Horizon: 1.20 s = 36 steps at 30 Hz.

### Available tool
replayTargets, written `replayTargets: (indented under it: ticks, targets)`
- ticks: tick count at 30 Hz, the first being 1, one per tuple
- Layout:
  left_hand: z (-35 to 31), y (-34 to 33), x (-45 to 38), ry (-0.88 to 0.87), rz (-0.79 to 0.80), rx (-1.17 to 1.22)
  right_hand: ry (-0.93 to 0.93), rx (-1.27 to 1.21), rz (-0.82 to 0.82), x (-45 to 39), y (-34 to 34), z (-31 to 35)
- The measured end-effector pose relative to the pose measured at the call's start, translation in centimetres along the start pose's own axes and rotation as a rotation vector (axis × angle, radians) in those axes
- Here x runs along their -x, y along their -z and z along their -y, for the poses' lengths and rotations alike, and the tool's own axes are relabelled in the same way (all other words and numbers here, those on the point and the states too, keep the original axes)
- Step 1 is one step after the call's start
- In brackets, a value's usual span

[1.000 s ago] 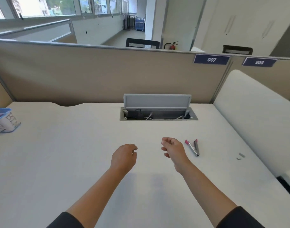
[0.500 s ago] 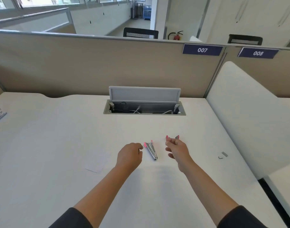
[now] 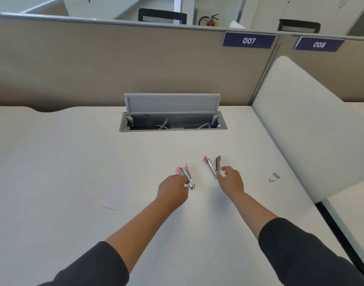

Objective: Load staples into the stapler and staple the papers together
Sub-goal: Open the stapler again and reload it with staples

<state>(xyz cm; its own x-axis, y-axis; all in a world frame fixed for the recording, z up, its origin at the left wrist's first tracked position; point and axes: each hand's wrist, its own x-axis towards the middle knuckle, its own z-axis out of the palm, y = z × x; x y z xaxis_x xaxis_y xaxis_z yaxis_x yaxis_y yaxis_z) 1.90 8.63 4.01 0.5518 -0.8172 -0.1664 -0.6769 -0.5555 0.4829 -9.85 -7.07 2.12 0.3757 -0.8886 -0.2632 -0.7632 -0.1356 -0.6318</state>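
Two small silver staplers with pink tips lie on the white desk (image 3: pixel 73 153), both sprung open in a V. My left hand (image 3: pixel 172 188) has its fingers curled at the near end of the left stapler (image 3: pixel 185 173), and thumb and forefinger pinch it. Relaxed, spread fingers of my right hand (image 3: pixel 231 179) touch the hinge end of the right stapler (image 3: pixel 212 165). A small white stack of papers (image 3: pixel 117 195) lies flat to the left of my left hand. Two short strips of staples (image 3: pixel 274 177) rest on the desk to the right of my right hand.
An open cable tray (image 3: pixel 172 125) with its grey lid raised sits in the desk behind the staplers. A beige partition (image 3: pixel 115 65) closes off the back. A white rounded divider panel (image 3: pixel 313 129) borders the desk on the right.
The view has tilted down and closer. My left hand has closed in on the left stapler. My right hand has slid back, uncovering most of the right stapler.
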Motion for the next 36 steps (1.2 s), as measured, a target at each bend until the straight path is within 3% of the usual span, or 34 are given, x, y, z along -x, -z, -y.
replayTargets:
  ticks: [3, 10, 20, 27, 36]
  targets:
    - [0.5, -0.5, -0.5, -0.011, 0.042, -0.024, 0.083, 0.201, 0.003, -0.9, -0.4, -0.2]
    - [2.2, 0.0, -1.6, -0.004, 0.087, -0.035, 0.116, 0.404, 0.056, -3.0, -2.0, 1.0]
    - [2.5, 0.7, -3.4, 0.003, 0.069, 0.003, 0.036, 0.558, 0.061, -4.4, -3.4, 1.9]
    - [0.7, 0.7, -3.5, 0.096, 0.033, 0.170, 0.074, 0.433, 0.051, -4.7, -2.3, 0.9]
    - [-5.4, 0.0, -3.2, 0.305, 0.059, 0.863, 0.307, -0.056, -0.041, 0.3, -1.1, 0.6]
